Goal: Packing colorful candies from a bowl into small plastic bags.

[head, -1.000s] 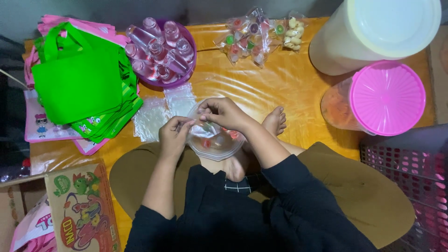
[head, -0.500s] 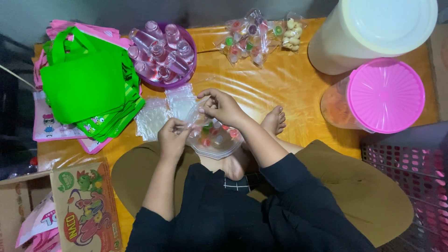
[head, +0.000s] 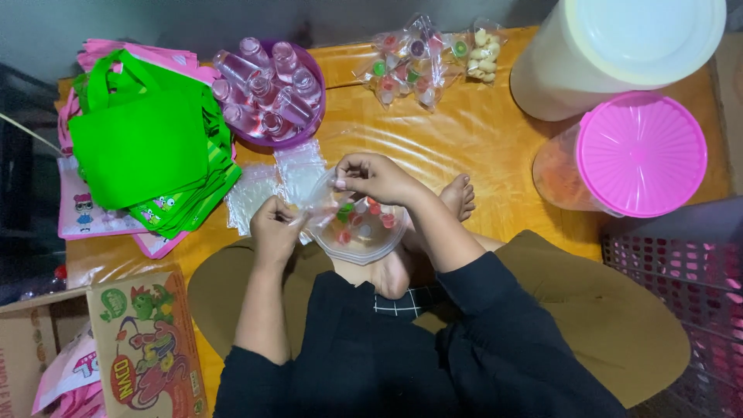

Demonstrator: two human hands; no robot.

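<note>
The person's left hand (head: 275, 228) and right hand (head: 371, 176) each pinched an edge of a clear plastic bag (head: 357, 226) of coloured jelly cups over the lap. Since a second earlier the hands had drawn apart, spreading the bag's mouth wider, beside the stack of empty bags (head: 267, 182).

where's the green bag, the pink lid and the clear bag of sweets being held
green bag (head: 139, 147), head view, flat front panel
pink lid (head: 641, 153), head view, centre of top
clear bag of sweets (head: 360, 227), head view, filled middle
</note>
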